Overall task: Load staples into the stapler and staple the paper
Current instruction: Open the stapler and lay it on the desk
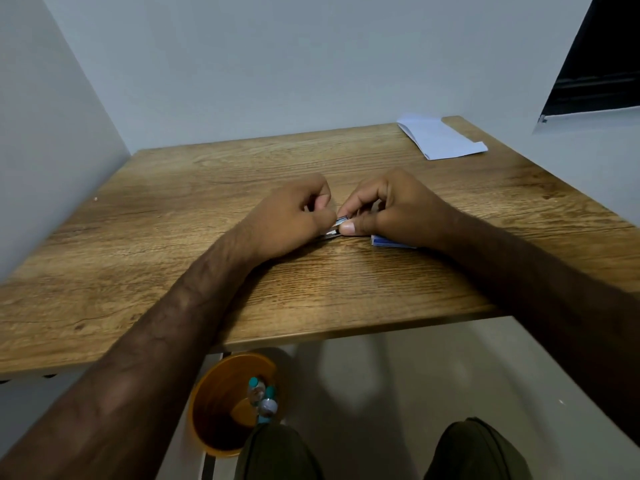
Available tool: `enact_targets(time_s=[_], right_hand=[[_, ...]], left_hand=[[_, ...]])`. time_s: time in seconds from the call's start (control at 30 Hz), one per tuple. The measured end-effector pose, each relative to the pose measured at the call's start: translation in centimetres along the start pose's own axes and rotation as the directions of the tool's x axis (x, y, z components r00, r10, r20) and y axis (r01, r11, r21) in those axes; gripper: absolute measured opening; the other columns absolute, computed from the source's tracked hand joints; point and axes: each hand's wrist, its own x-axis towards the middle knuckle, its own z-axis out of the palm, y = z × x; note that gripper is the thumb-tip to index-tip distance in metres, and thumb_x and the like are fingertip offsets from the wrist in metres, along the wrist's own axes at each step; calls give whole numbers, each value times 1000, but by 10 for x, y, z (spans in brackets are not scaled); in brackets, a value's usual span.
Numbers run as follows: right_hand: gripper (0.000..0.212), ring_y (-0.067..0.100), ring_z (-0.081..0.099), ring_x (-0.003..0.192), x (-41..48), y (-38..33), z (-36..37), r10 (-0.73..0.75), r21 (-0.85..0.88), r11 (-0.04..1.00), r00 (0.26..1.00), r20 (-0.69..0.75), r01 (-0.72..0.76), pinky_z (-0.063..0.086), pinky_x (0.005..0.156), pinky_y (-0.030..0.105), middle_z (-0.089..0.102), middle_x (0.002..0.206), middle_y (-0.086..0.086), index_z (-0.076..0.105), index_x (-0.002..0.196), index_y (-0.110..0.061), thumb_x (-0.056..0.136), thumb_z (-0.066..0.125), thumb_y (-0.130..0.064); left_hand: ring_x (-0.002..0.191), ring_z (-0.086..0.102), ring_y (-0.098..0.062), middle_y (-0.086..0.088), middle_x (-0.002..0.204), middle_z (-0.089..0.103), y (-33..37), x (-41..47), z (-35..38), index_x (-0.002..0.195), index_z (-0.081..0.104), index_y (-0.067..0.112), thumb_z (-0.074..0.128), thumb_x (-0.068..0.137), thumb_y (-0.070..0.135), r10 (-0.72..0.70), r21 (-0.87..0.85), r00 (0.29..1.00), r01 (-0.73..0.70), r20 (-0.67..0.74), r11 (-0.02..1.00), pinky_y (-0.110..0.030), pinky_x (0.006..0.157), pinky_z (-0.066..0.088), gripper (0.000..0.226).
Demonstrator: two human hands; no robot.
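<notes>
My two hands meet at the middle of the wooden table. My left hand is curled, its fingertips pinching a small metallic piece at the stapler, which is mostly hidden between the hands. My right hand pinches the same small silver and blue object from the right, thumb in front. Under the right palm a blue and white staple box lies on the table. Folded white paper lies at the far right corner, away from both hands.
The table stands against pale walls at the back and left. Below the front edge an orange bin with bottles stands on the floor beside my knees. A dark window is at the upper right.
</notes>
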Motion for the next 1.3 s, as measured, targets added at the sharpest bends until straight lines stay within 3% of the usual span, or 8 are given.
enact_targets(time_s=[0.13, 0.33, 0.57, 0.73, 0.97, 1.1, 1.2, 1.3], right_hand=[[18, 14, 66, 77, 1, 0, 0, 9, 3, 1000, 1000, 6, -9, 51, 68, 23, 77, 87, 2, 83, 95, -14, 78, 86, -15], [20, 14, 64, 76, -1, -1, 0, 14, 2, 1000, 1000, 9, -14, 50, 69, 27, 77, 88, 3, 82, 99, -15, 79, 85, -16], [18, 28, 69, 85, -2, 2, -3, -38, -31, 999, 997, -60, 36, 55, 78, 38, 77, 93, 8, 81, 100, -11, 82, 82, -14], [21, 31, 70, 88, -2, 3, -3, -69, -6, 998, 991, -112, 68, 57, 83, 46, 77, 94, 13, 79, 103, -6, 83, 81, -9], [20, 13, 59, 74, 3, -2, -2, -170, -4, 985, 974, -150, 172, 49, 69, 26, 68, 83, 10, 79, 103, -6, 83, 80, -4], [22, 24, 62, 81, 10, -8, -4, -210, 36, 975, 958, -195, 220, 51, 76, 35, 69, 93, 19, 78, 104, -5, 82, 80, -3], [23, 36, 64, 86, 16, -17, -5, -235, 45, 967, 949, -212, 249, 54, 79, 42, 69, 97, 24, 77, 105, -1, 83, 79, -1], [25, 20, 63, 83, 23, -24, -7, -222, 82, 965, 944, -243, 248, 54, 75, 31, 70, 100, 18, 76, 108, -1, 84, 77, 1]], left_hand=[[63, 56, -15, -5, 75, 69, -5, -9, -14, 81, 58, 7, 46, 78, 9, 4, -301, 1000, -6, -9, 954, -26, 53, 43, 13], [78, 66, -25, -19, 70, 67, -8, -12, -21, 51, 55, -3, 41, 66, 15, -43, -302, 999, 39, -6, 953, -33, 69, 45, 27], [62, 50, -7, 11, 67, 57, -6, -7, -23, 75, 56, 22, 64, 92, 34, -170, 210, 983, 152, 68, 966, -30, 60, 37, 23], [85, 56, -11, 3, 94, 66, 0, -8, -25, 101, 67, 25, 54, 99, 23, -221, 177, 959, 190, 176, 966, -31, 73, 41, 13], [89, 55, -12, 3, 96, 65, 6, -6, -32, 102, 65, 24, 52, 101, 24, -245, 188, 941, 203, 234, 961, -33, 77, 42, 13], [77, 56, -4, 7, 88, 70, 11, -11, -35, 104, 62, 19, 49, 102, 18, -225, 83, 948, 211, 224, 974, -26, 70, 43, 13], [77, 62, -14, -2, 84, 74, 14, -13, -35, 111, 56, 9, 40, 105, 11, -232, -132, 936, 273, 265, 953, -26, 68, 51, 17], [66, 60, -19, -5, 82, 66, 12, -15, -30, 112, 58, 11, 34, 108, 12, -211, -285, 954, 268, 214, 920, -32, 59, 50, 25]])
